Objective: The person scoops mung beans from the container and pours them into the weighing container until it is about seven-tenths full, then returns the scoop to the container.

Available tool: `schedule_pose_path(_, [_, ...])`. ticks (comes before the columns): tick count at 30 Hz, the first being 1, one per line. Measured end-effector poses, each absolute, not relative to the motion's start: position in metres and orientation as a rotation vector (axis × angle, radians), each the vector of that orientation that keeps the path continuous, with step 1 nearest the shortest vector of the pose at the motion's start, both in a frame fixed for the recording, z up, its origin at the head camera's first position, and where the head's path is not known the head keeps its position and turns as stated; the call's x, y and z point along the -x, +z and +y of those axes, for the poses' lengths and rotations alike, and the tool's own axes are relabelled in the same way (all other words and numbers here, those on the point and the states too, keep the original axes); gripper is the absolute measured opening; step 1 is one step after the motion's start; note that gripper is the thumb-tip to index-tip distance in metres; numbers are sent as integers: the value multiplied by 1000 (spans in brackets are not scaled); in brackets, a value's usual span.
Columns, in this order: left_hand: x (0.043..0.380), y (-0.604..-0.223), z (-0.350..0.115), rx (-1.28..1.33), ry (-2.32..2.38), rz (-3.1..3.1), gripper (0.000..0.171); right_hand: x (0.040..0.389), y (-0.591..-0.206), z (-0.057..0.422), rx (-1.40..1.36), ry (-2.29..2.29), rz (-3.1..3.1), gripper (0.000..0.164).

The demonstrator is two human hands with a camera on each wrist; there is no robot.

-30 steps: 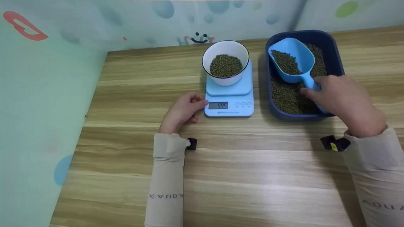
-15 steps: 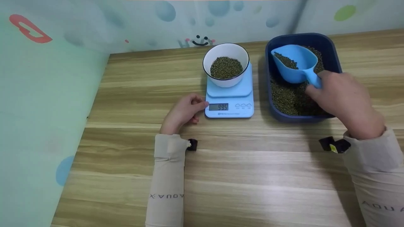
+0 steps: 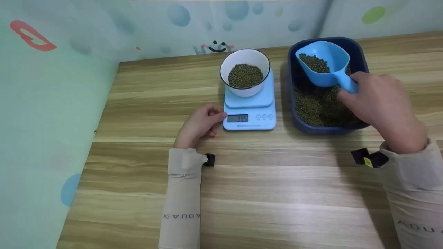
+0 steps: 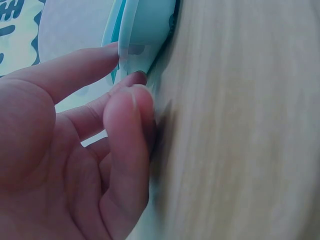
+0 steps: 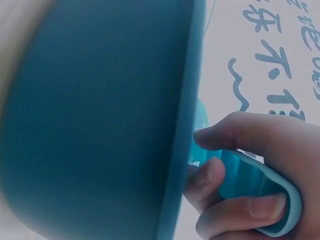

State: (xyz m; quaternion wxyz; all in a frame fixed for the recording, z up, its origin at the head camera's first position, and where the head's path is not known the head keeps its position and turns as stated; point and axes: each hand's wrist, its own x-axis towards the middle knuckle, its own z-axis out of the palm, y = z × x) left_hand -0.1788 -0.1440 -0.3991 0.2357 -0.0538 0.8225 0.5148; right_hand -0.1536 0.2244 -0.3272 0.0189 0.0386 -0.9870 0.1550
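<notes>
My right hand [image 3: 384,100] grips the handle of a light blue scoop [image 3: 327,79], which holds some mung beans [image 3: 314,64] over a dark blue tub [image 3: 311,130] of the same beans. In the right wrist view, fingers wrap the hollow scoop handle [image 5: 242,175] beside the tub wall [image 5: 95,115]. My left hand [image 3: 199,122] has its thumb tip at the left edge of a blue kitchen scale [image 3: 249,126], its fingers loosely bent; the left wrist view shows fingertips right at the scale's side [image 4: 150,22]. On the scale stands a white bowl [image 3: 246,56] with mung beans; the display shows 995.
The things stand on a wood-grain table [image 3: 277,193], the tub just right of the scale. A patterned curtain-like wall covering [image 3: 138,24] borders the table behind and at the left. Each sleeve cuff has a small black device on it.
My right hand has lifted the scoop slightly within the tub and tilted it, and its pile of beans has become smaller. My left hand, the bowl and the display reading stay the same.
</notes>
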Motion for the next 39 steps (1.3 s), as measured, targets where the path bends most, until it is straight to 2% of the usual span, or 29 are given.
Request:
schedule_pose_path(14, [180,-399,-143,159,1384,2274,27,148,-320,219,-146,520,-2956,20])
schedule_pose_path(20, [179,-399,-143,163,1389,2277,27,145,-315,217,-126,546,-2947,29])
schedule_pose_path(27, [179,-400,-144,166,1391,2279,27,144,-313,213,-162,581,-2834,25])
schedule_pose_path(39, [179,-400,-145,158,1378,2286,28,138,-308,205,-178,624,-2799,35])
